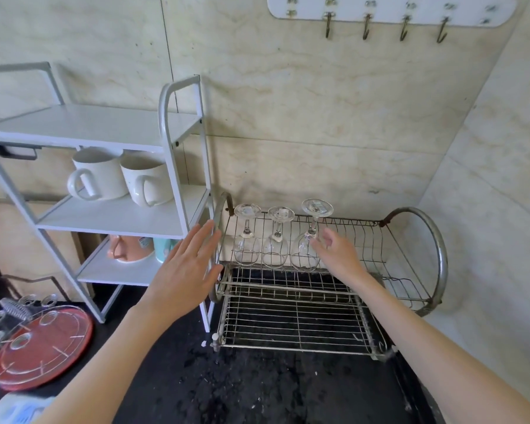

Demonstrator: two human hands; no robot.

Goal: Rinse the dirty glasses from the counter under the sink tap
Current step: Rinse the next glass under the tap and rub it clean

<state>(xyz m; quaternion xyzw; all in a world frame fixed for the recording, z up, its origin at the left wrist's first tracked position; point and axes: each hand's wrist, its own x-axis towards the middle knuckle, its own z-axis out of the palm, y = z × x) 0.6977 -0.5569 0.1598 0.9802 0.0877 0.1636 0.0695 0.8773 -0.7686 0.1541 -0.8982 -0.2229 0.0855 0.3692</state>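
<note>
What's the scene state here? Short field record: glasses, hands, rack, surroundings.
glasses: three wine glasses, upside down in a row on the rack's upper tier
rack: two-tier wire dish rack on dark counter, lower tier bare
left hand: open, fingers straight, at the rack's left end hoop
right hand: fingers loosely curled beside the rightmost glass; contact unclear
shelf: white shelf unit holding two white mugs

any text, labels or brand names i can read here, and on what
None can be read.
Stickers on the bases of the three upturned wine glasses in the dish rack: print too small and blurred.
Label on the pink jug on the white shelf unit: blurred.
</note>
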